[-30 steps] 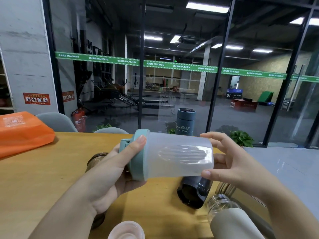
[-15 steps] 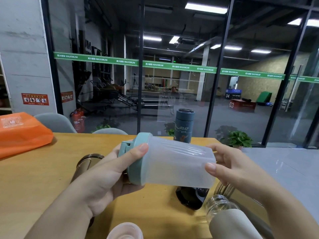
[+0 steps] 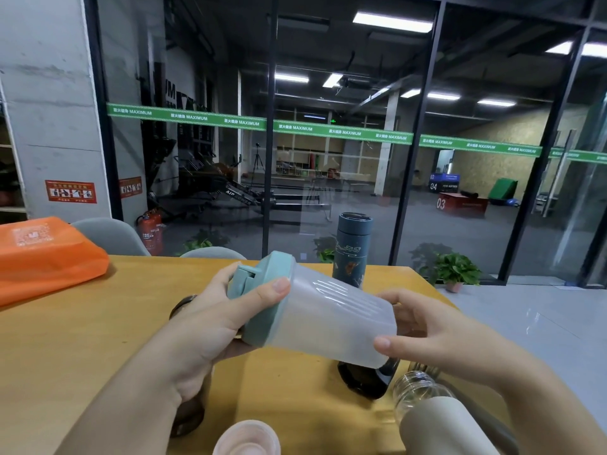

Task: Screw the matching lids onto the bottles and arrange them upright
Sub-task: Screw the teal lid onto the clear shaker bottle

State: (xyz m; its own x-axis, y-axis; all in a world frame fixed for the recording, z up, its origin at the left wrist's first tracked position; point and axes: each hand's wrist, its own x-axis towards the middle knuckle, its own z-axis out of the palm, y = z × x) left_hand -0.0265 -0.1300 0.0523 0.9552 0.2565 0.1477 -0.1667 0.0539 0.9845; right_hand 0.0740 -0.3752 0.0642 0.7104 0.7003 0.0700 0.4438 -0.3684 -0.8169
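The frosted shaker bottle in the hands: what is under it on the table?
Below the shaker bottle lies a glossy black object, probably a lid or dark bottle; the shaker covers its upper part, so I cannot identify it. Bare wooden table shows beside it.

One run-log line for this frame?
left hand: grips teal lid | right hand: holds shaker bottle base | bottle: tilted, above table | lid: on

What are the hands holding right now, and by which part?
The shaker bottle: left hand grips its teal lid end, right hand holds its base.
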